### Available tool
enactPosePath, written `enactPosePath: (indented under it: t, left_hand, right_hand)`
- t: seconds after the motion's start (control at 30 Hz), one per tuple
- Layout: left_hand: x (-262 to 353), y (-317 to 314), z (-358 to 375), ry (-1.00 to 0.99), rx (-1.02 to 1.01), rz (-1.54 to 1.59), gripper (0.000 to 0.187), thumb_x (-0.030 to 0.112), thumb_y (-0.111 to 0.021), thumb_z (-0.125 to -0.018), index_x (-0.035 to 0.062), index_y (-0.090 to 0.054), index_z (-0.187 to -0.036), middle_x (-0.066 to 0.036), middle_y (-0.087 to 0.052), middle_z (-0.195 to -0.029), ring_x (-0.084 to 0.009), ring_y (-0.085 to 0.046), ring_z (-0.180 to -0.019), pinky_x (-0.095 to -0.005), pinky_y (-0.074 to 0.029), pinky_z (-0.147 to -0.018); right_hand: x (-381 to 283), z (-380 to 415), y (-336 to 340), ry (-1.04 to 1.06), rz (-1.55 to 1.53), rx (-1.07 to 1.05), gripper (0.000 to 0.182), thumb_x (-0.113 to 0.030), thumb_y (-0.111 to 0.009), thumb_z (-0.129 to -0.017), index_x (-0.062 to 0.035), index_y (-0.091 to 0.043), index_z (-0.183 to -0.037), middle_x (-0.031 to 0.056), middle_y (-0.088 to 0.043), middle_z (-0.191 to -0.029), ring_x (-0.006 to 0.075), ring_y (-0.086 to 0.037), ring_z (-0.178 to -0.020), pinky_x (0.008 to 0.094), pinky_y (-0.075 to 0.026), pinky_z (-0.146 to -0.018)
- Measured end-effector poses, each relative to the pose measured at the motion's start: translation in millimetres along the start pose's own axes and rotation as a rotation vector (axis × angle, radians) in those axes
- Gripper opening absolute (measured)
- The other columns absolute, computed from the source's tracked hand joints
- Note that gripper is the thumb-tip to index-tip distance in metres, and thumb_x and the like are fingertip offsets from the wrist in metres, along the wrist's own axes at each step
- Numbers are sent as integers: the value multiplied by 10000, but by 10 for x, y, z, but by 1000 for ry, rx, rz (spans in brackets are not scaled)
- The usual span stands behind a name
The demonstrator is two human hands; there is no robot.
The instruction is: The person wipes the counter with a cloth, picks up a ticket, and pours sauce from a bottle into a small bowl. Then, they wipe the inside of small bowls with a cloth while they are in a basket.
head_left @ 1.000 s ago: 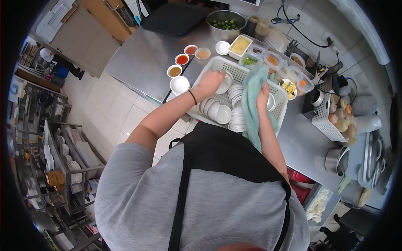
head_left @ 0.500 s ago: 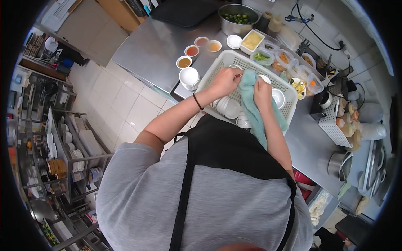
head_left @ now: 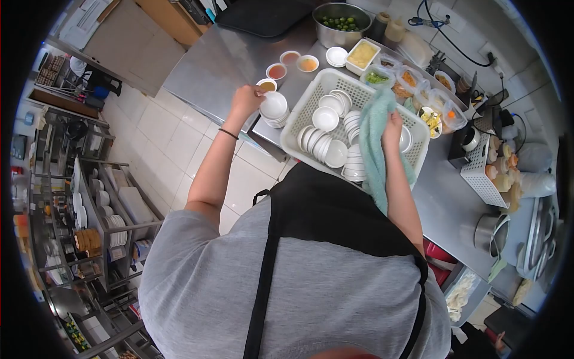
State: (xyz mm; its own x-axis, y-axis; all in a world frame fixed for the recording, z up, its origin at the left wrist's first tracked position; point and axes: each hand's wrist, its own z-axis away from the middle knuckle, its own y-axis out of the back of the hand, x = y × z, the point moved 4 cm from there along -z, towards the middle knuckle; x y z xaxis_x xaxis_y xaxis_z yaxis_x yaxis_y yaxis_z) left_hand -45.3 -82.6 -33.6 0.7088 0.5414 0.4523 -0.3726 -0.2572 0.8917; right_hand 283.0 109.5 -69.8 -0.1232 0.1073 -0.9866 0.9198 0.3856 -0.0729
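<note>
My left hand is at the stack of small white bowls left of the basket, its fingers closed on the rim of the top bowl. A green towel hangs from my right hand, whose fingers are wrapped round it. The towel drapes over the right part of a white perforated basket. Inside the basket lie several white dishes, some standing in tilted rows, and another dish shows right of the towel.
Several sauce cups stand on the steel counter behind the stack. A metal bowl of green fruit, a yellow-filled tub and bagged foods line the back. A steel pot is at the right.
My left hand has moved left from the towel above the basket to the bowl stack. My right hand, still on the towel, has shifted slightly right, and more dishes in the basket show.
</note>
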Motion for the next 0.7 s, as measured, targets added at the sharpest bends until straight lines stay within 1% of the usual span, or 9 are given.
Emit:
enactPosePath:
  t: [0.03, 0.1, 0.13, 0.2, 0.23, 0.3, 0.33, 0.6, 0.7]
  left_hand:
    - [-46, -46, 14, 1, -1, 1, 256, 199, -597, -761, 81, -639, -984, -138, -632, -860, -212, -640, -673, -300, -523, -533]
    - [-121, -91, 144, 191, 16, 138, 451, 309, -584, -802, 110, -493, -1196, -173, -543, -1081, -250, -632, -768, -325, -548, -553]
    - [-143, -129, 182, 191, 15, 139, 451, 309, -584, -802, 110, -493, -1196, -173, -543, -1081, -250, -632, -768, -325, -548, -553]
    - [-222, -492, 312, 505, -509, 845, 586, 344, -548, -837, 81, -308, -1303, -197, -444, -1197, -306, -599, -880, -352, -558, -658]
    - [-241, -551, 328, 501, -511, 845, 586, 344, -548, -837, 81, -308, -1303, -197, -444, -1197, -306, -599, -880, -352, -558, -658]
    - [-183, -679, 321, 505, -567, 1203, 572, 320, -525, -857, 13, -290, -1278, -181, -473, -1169, -315, -572, -946, -357, -537, -765]
    - [-196, -724, 281, 550, -538, 1284, 482, 240, -499, -876, -15, -318, -1242, -183, -479, -1156, -326, -554, -976, -377, -528, -797]
    - [-150, -738, 182, 659, -490, 1529, 426, 152, -490, -872, -25, -329, -1225, -210, -450, -1170, -384, -500, -1028, -403, -524, -815]
    - [-133, -707, 42, 589, -520, 1618, 448, 159, -492, -871, -26, -313, -1238, -228, -427, -1193, -432, -475, -1039, -406, -520, -822]
  right_hand:
    - [-28, 15, 15, -42, -41, 33, 223, -152, -410, -899, -4, -565, -964, 35, -598, -818, 107, -549, -693, 250, -445, -589]
    - [-105, 68, 98, -120, -121, 112, 239, -180, -424, -893, -4, -553, -989, 43, -596, -843, 124, -558, -705, 259, -453, -603]
    - [-95, 80, 157, -196, -203, 193, 262, -208, -437, -886, -4, -542, -1014, 50, -594, -867, 142, -566, -717, 268, -461, -617]
    - [151, 6, 311, -248, -238, 196, 280, -225, -448, -878, -3, -537, -1023, 61, -591, -878, 156, -572, -732, 277, -466, -627]
    - [297, -35, 372, -299, -277, 198, 300, -242, -460, -870, -1, -532, -1032, 72, -588, -888, 170, -578, -747, 287, -472, -638]
    - [113, 31, 282, -353, -303, 240, 310, -243, -455, -870, 2, -523, -1047, 87, -582, -901, 179, -578, -754, 291, -471, -640]
    - [8, 69, 221, -342, -289, 236, 314, -247, -455, -870, 2, -521, -1051, 89, -581, -904, 179, -577, -758, 290, -471, -641]
    - [228, 9, 354, -217, -94, 161, 352, -275, -441, -871, 6, -513, -1071, 94, -581, -914, 183, -579, -761, 290, -472, -638]
    - [339, 10, 418, -336, -166, 275, 380, -296, -429, -875, 14, -507, -1081, 108, -582, -925, 191, -584, -764, 296, -475, -635]
